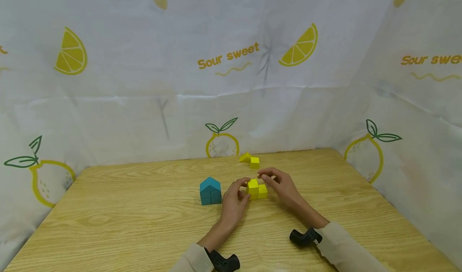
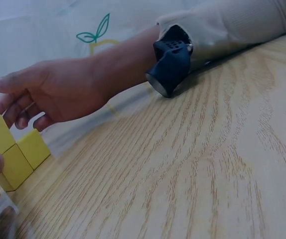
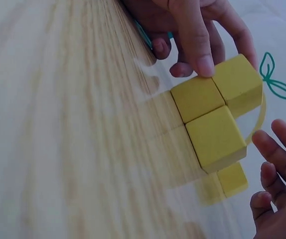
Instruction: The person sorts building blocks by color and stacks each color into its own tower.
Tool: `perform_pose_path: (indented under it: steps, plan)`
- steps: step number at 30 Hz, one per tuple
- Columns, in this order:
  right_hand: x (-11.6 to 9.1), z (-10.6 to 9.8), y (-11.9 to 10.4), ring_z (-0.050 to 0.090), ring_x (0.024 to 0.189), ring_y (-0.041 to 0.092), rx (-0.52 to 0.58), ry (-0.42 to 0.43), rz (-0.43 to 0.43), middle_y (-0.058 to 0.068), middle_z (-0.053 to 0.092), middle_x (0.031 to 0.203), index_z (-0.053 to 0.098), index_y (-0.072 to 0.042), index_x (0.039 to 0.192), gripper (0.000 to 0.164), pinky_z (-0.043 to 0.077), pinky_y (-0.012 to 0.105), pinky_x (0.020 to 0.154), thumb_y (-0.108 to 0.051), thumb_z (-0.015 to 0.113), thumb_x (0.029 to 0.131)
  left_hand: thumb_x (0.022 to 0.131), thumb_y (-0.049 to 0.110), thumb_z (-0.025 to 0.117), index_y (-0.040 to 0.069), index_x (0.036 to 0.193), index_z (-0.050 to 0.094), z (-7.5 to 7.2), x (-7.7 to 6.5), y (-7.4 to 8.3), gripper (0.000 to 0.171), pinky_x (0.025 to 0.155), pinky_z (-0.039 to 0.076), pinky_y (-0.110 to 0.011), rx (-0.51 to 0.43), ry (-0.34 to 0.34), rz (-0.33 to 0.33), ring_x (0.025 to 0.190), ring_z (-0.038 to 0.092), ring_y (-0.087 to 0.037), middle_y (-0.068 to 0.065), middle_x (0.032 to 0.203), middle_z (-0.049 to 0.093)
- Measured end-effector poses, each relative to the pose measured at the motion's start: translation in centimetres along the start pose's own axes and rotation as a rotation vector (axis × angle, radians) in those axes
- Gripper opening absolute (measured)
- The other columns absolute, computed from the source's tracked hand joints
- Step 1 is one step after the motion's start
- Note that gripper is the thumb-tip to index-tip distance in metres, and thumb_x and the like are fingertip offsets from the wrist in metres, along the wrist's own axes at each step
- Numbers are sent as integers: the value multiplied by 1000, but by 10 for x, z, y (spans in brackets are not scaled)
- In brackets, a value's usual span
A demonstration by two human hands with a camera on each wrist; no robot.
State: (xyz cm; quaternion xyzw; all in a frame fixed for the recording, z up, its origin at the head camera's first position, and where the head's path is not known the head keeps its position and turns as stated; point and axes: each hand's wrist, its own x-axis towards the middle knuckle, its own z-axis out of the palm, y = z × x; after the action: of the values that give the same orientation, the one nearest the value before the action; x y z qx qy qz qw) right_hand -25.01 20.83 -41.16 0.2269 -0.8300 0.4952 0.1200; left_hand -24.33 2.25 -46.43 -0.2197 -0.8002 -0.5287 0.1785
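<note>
Three yellow cubes stand together on the table: one upper cube (image 3: 237,82) rests on a lower cube (image 3: 198,99), and another cube (image 3: 215,137) sits beside the lower one. My left hand (image 1: 234,206) holds the two-cube stack from its left side, with the thumb at the lower cube and a finger behind the upper one. To the right of the cubes, my right hand (image 1: 283,185) hovers apart from them, its fingers loosely bent and holding nothing. A small blue house of blocks (image 1: 210,191) with a triangular roof stands left of my left hand.
Farther back lie a yellow triangular block (image 1: 245,157) and another yellow cube (image 1: 254,162), near the table's rear edge. A white cloth (image 1: 137,123) with lemon prints hangs behind the wooden table (image 1: 126,224). Both wrists carry a black device.
</note>
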Motion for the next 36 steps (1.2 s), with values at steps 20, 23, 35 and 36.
perform_pose_path:
  steps: [20, 23, 35, 36]
  plan:
    - [13, 0, 60, 58, 96, 24, -48, 75, 93, 10, 62, 115, 60, -4, 123, 34, 47, 33, 81, -25, 61, 96, 84, -7, 69, 15, 127, 58, 0, 0, 1, 49, 62, 43, -24, -3, -3, -13, 67, 46, -10, -5, 109, 60]
    - [15, 1, 58, 58, 98, 27, -41, 58, 103, 16, 59, 120, 57, -1, 126, 37, 47, 34, 82, -21, 62, 96, 84, -7, 69, 14, 127, 58, 0, 0, 0, 49, 62, 44, -24, -1, -3, -10, 67, 46, -10, -5, 109, 60]
    - [23, -2, 25, 56, 107, 43, 13, 22, 157, 30, 47, 131, 46, 10, 133, 46, 47, 45, 87, -6, 62, 93, 84, -6, 69, 13, 127, 58, 0, 0, 0, 48, 60, 43, -24, -1, 2, 4, 64, 45, -10, -5, 109, 60]
    - [25, -2, 27, 55, 109, 44, 23, 17, 162, 30, 46, 132, 44, 10, 134, 46, 46, 46, 88, -6, 62, 93, 84, -6, 69, 13, 127, 58, -1, 0, 0, 47, 59, 42, -23, -2, 2, 6, 64, 45, -10, -5, 109, 60]
